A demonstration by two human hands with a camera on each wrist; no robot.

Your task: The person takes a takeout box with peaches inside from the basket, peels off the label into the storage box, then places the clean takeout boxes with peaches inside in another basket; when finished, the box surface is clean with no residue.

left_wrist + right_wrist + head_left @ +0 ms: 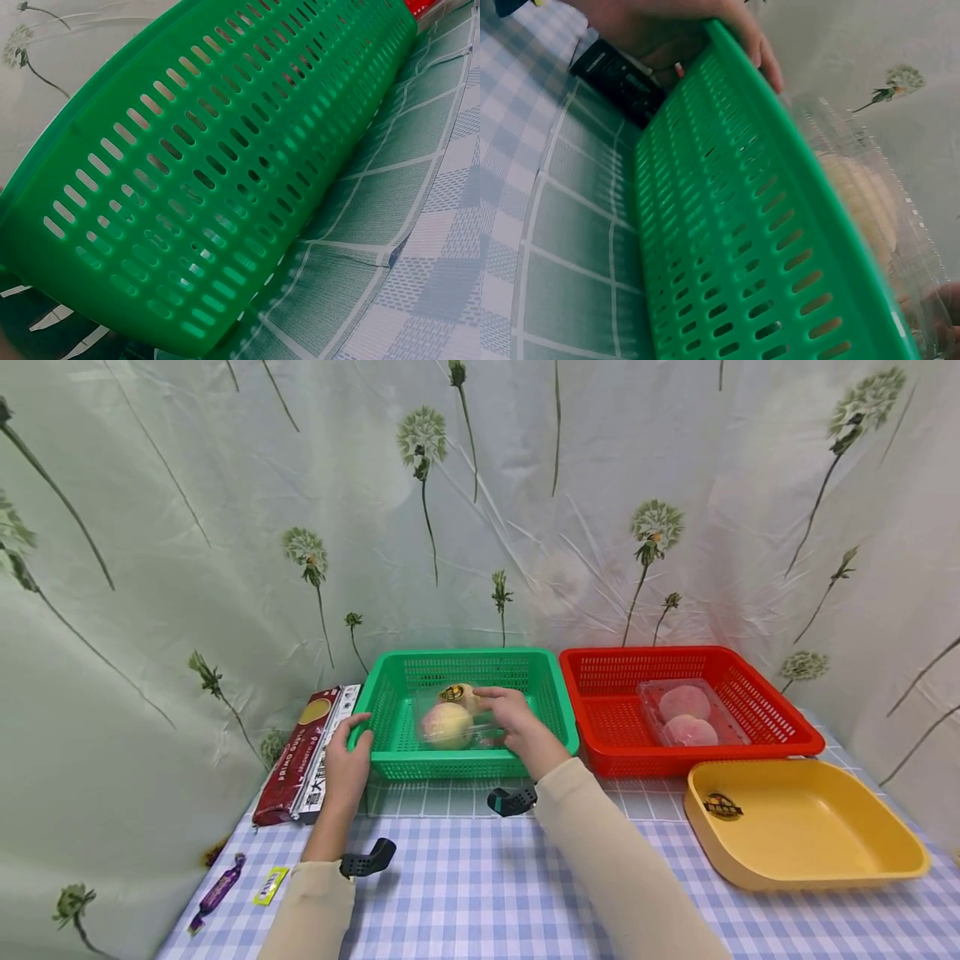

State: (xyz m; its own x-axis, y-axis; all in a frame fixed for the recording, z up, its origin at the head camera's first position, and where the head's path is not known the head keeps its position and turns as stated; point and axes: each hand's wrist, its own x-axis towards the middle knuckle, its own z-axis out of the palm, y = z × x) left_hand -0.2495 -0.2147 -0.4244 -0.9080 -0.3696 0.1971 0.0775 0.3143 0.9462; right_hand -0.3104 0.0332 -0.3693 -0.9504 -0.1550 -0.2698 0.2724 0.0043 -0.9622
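In the head view, a clear plastic box (422, 703) with two pale yellow-pink peaches (447, 727) sits tilted inside the green basket (450, 765). A black-and-gold label marks its top. My right hand (517, 717) reaches over the basket's front rim and grips the box's right side; its fingertips also show at the plastic in the right wrist view. At the left front corner, my left hand (347, 768) holds the basket's rim, with fingers over the edge in the right wrist view (682, 30). The left wrist view shows mostly the perforated basket wall (195, 150).
To the right stands a red basket (630, 762) holding a clear pack of two pink peaches (686, 714). A yellow tray (817, 827) is in front of it. A red spaghetti box (296, 760), purple-wrapped candy (217, 893) and yellow packet (271, 886) lie at left.
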